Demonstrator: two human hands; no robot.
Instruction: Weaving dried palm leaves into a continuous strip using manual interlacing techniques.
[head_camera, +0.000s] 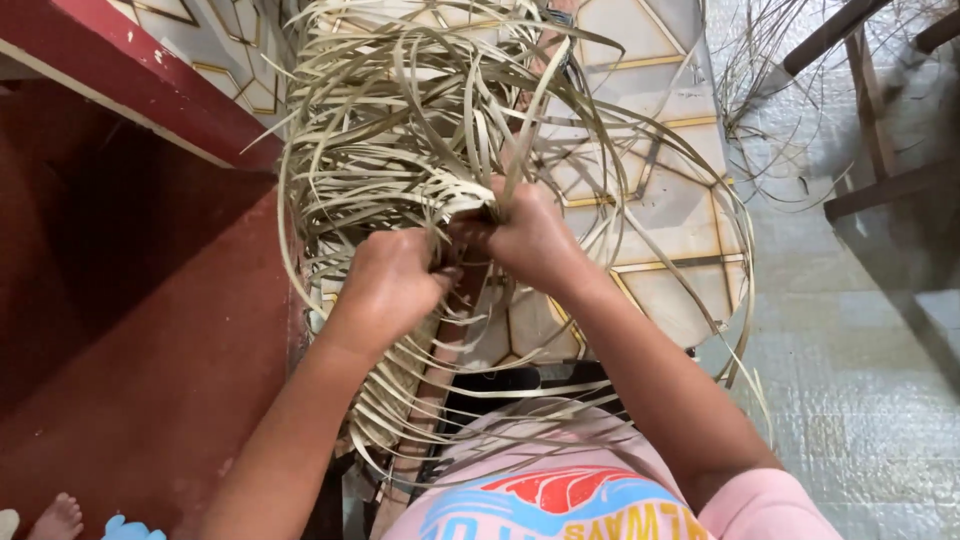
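A loose tangle of pale dried leaf strips (400, 130) fans out in front of me, its long ends curving in all directions. My left hand (392, 278) is closed around strips at the lower middle of the bundle. My right hand (528, 235) grips strips just beside it, the two hands almost touching. A flat woven part (395, 395) hangs below my left hand, over my lap. What lies between my fingers is hidden.
A dark red step (140, 330) with a red ledge (130, 75) rises on the left. Patterned floor tiles (660, 200) lie ahead, pale tiles on the right. Wooden furniture legs (870, 110) and more loose strips (770, 90) stand at the upper right. Someone's foot (55, 520) shows at the bottom left.
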